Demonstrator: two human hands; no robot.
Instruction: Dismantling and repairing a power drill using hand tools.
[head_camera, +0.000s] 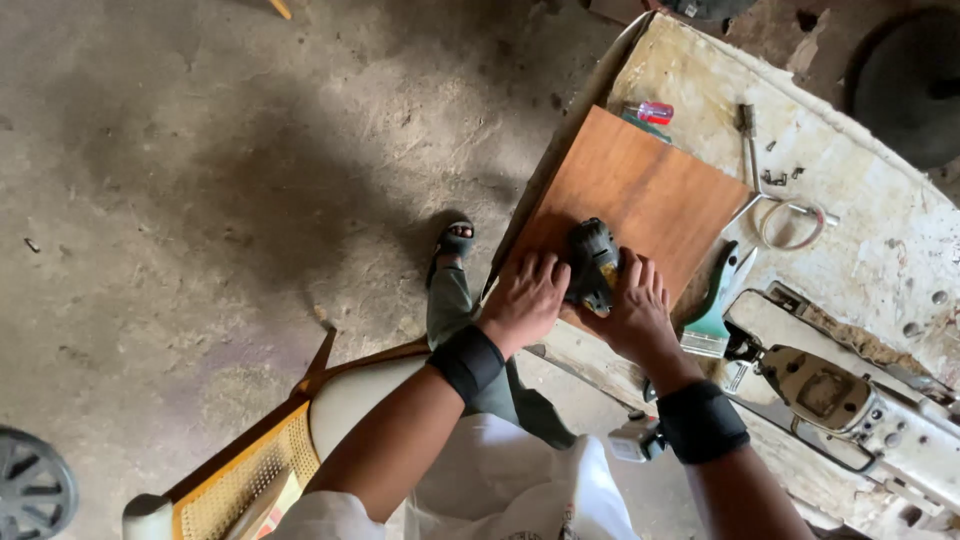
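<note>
While flat on the brown board (640, 190), both hands (580, 295) around a dark tool (592, 262).

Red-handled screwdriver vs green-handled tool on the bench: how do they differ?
The red-handled screwdriver lies at the brown board's far edge, away from the hands; the green-handled tool lies beside the right hand. The screwdriver's handle looks small and round, the green one larger and curved. Both lie untouched on the worn bench.

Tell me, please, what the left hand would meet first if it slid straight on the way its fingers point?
The left hand points up across the brown wooden board. Its way looks free along the bare board, likely until the red-handled screwdriver past the far edge.
</note>
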